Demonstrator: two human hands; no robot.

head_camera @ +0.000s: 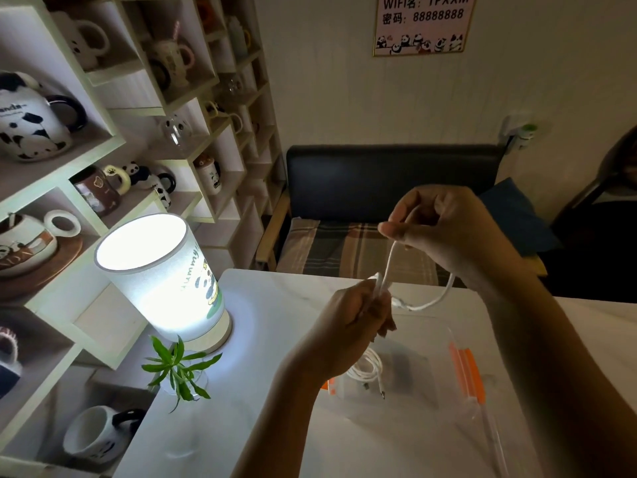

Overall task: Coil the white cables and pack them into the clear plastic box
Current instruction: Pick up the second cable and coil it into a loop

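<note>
A white cable (388, 263) runs between both hands above the table. My left hand (358, 322) is closed around a folded bundle of it. Higher and to the right, my right hand (444, 229) pinches the strand, and a slack loop with a plug end (437, 300) hangs below the wrist. Under the hands stands the clear plastic box (434, 391) with orange clips (467, 370). Inside the box lies a coiled white cable (367, 369) with its plug pointing toward me.
A lit cylindrical lamp (162, 274) and a small green plant in a glass (181, 370) stand at the white table's (269, 426) left side. Shelves of panda mugs (34, 125) line the left wall. A dark bench (389, 181) sits behind the table.
</note>
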